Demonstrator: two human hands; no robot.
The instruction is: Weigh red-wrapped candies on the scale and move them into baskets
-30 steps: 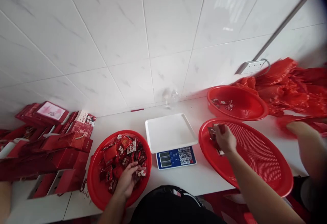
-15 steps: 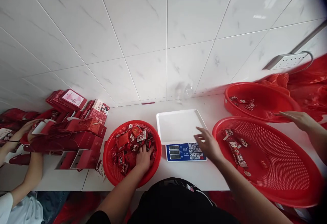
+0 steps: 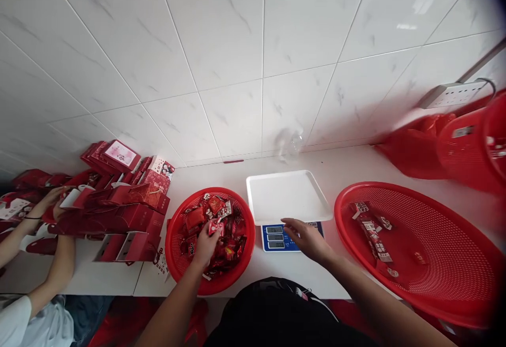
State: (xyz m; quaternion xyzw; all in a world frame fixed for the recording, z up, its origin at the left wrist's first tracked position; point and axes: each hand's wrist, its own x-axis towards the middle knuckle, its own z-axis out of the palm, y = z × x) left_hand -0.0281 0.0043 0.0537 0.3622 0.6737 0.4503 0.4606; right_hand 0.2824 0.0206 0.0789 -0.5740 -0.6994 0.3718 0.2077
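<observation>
My left hand (image 3: 206,242) is over the red round basket (image 3: 250,241), pinching a small red-and-white wrapped candy (image 3: 215,227). Loose wrapped candies (image 3: 229,252) in red and dark packets fill that basket. My right hand (image 3: 307,237) hovers over the keypad of a blue-and-white digital scale (image 3: 275,237), its fingers stretched out and holding nothing. Behind that hand lies the scale's white tray (image 3: 282,196), with nothing on it. The scale's digits are too small to read.
To the right sits a large red oval basket (image 3: 446,252) with a few packets. Another red basket (image 3: 460,146) is tilted up at far right, near a power strip (image 3: 454,94). Red gift boxes (image 3: 130,225) crowd the left, where a co-worker's arms (image 3: 59,268) reach in.
My left hand has come up out of the candies with a packet. My right hand has shifted left over the scale. The far-right basket has been lifted and tilted, moving right.
</observation>
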